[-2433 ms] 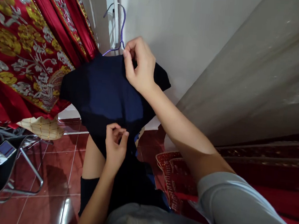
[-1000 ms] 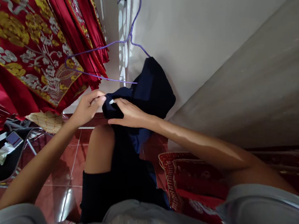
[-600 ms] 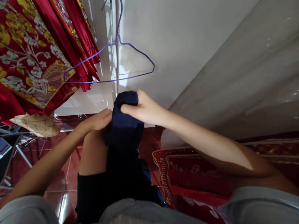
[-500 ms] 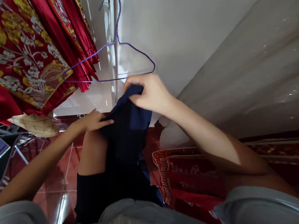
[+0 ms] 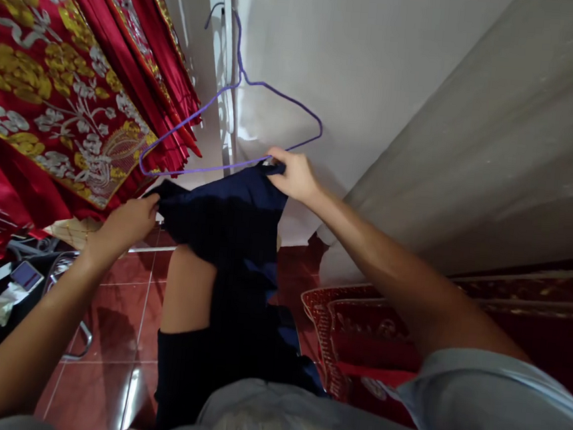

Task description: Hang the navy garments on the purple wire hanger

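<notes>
A dark navy garment (image 5: 231,210) is stretched between my two hands, its top edge pulled out sideways and its lower part hanging over my lap. My left hand (image 5: 128,222) is closed on the garment's left corner. At the other end, my right hand (image 5: 293,174) pinches the top edge on the right. Just behind that edge hangs a purple wire hanger (image 5: 190,170), its lower bar close to the cloth and to my right fingertips. Whether the right hand touches the bar, I cannot tell. The garment's exact kind is not clear.
Red cloth (image 5: 77,83) with gold and silver embroidery hangs at the left. A black chair (image 5: 17,312) at lower left bears a phone (image 5: 27,276) and papers. Pale sheer fabric (image 5: 448,142) drapes on the right, above red trimmed cloth (image 5: 357,328). The floor (image 5: 117,320) is red tile.
My left hand has gone from lying half open by the cloth to gripping its corner, farther left. The garment is now spread wide between both hands. The view has shifted slightly.
</notes>
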Demonstrator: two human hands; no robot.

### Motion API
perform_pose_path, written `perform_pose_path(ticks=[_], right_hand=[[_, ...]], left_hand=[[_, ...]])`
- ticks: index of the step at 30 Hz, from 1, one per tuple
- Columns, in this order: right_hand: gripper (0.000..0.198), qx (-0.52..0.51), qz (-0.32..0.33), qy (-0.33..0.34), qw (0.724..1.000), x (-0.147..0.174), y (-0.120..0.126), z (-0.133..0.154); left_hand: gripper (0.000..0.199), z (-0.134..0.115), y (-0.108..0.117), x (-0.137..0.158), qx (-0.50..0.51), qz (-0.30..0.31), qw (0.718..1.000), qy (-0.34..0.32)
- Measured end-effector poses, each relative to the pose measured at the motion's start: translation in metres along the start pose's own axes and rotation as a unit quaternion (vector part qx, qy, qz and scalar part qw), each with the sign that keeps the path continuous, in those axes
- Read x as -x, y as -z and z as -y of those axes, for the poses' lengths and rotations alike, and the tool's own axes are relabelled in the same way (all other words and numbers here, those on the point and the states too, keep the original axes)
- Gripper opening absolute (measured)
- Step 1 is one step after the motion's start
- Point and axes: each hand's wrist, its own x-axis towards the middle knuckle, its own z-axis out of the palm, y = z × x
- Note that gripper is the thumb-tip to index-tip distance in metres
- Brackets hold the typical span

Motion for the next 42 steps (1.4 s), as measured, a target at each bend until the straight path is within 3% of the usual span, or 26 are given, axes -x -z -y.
perform_pose_path(ticks=[4, 7, 11, 14, 16, 19, 21, 22, 27, 29, 32, 34, 36, 39, 40, 42], right_hand=[[0.047, 0.042, -0.052, 0.015, 0.998, 0.02, 0.022, -0.011], [0.048, 0.032, -0.057, 0.052, 0.996, 0.021, 0.029, -0.02], [0.039, -0.011, -0.065, 0.088, 0.994, 0.018, 0.025, -0.018], [0.016, -0.09, -0.087, 0.049, 0.991, 0.019, 0.012, -0.002], [0.019, -0.143, -0.109, -0.006, 0.984, 0.02, 0.001, 0.014], [0.021, -0.181, -0.1, -0.021, 0.978, 0.022, -0.006, 0.04], [0.021, -0.179, -0.101, 0.0, 0.979, 0.024, -0.002, 0.051], [0.029, -0.173, -0.118, -0.002, 0.978, 0.025, 0.002, 0.054], [0.084, -0.151, -0.297, -0.093, 0.938, 0.026, 0.025, 0.032], [0.094, -0.175, -0.338, -0.134, 0.915, 0.019, 0.03, 0.014], [0.069, -0.208, -0.293, -0.15, 0.921, 0.004, 0.041, -0.007], [0.041, -0.22, -0.204, -0.144, 0.943, -0.002, 0.054, -0.011], [0.029, -0.245, -0.11, -0.168, 0.949, -0.002, 0.072, -0.009], [0.026, -0.286, -0.007, -0.242, 0.927, 0.006, 0.095, 0.0], [0.028, -0.282, 0.003, -0.252, 0.926, 0.01, 0.098, 0.003], [0.04, -0.208, -0.041, -0.222, 0.952, 0.016, 0.095, 0.007]], left_hand=[[0.021, -0.026, 0.011, 0.004, 0.011, -0.177, 0.983, -0.041], [0.018, -0.038, 0.023, 0.005, 0.026, -0.223, 0.973, -0.061], [0.026, -0.039, 0.043, 0.0, 0.041, -0.257, 0.966, -0.004], [0.016, -0.039, 0.055, -0.022, 0.109, -0.314, 0.943, -0.017], [0.012, -0.042, 0.059, -0.044, 0.154, -0.34, 0.926, -0.059], [0.02, -0.047, 0.062, -0.076, 0.186, -0.343, 0.91, -0.137], [0.023, -0.048, 0.063, -0.088, 0.184, -0.342, 0.907, -0.161], [0.022, -0.047, 0.063, -0.091, 0.18, -0.339, 0.909, -0.164], [0.027, -0.039, 0.064, -0.081, 0.208, -0.284, 0.922, -0.16], [0.028, -0.038, 0.065, -0.075, 0.222, -0.276, 0.922, -0.155], [0.032, -0.037, 0.068, -0.07, 0.209, -0.275, 0.926, -0.15], [0.035, -0.035, 0.071, -0.068, 0.194, -0.284, 0.927, -0.148], [0.038, -0.031, 0.074, -0.068, 0.187, -0.312, 0.919, -0.149], [0.046, -0.023, 0.074, -0.071, 0.202, -0.366, 0.896, -0.148], [0.052, -0.021, 0.072, -0.073, 0.211, -0.38, 0.89, -0.14], [0.063, -0.021, 0.066, -0.08, 0.224, -0.372, 0.893, -0.115]])
